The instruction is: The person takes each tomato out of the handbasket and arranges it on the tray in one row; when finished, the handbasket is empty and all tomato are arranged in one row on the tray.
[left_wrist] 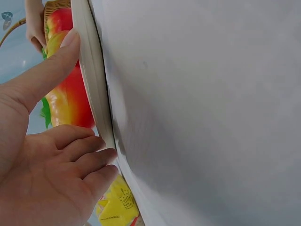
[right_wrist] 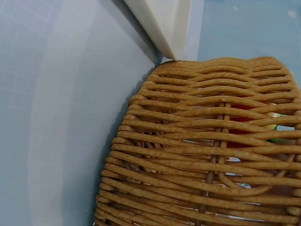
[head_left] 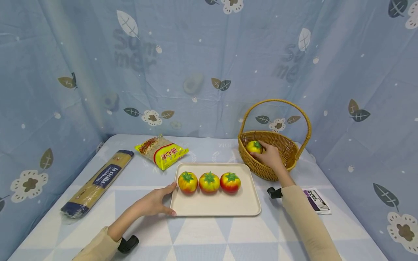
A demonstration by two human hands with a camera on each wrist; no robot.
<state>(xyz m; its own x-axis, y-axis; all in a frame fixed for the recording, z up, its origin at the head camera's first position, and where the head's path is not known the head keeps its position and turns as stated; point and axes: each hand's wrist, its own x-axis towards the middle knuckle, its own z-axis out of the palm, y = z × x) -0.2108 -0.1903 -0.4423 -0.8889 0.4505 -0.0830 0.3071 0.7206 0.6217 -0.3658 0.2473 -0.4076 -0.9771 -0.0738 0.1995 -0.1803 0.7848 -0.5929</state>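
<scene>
My right hand [head_left: 269, 156] reaches over the near rim of a wicker basket [head_left: 264, 171] and grips a yellow tomato [head_left: 253, 147] with a green leafy top at the basket's left side. In the right wrist view the basket's weave [right_wrist: 202, 146] hides that hand; bits of red and green show through the gaps. A cream tray [head_left: 215, 206] carries a row of three red-yellow tomatoes [head_left: 209, 182]. At the tray's left edge rests my left hand [head_left: 153, 202], its thumb and fingers spread and touching the rim, as the left wrist view shows too.
Behind the tray lies a yellow bag of pasta [head_left: 162, 151]. A long packet of spaghetti [head_left: 98, 184] lies at the left. A purple and white packet [head_left: 316, 201] is partly behind the right sleeve. The basket's tall handle [head_left: 275, 100] arches above its opening. Curtains enclose the table.
</scene>
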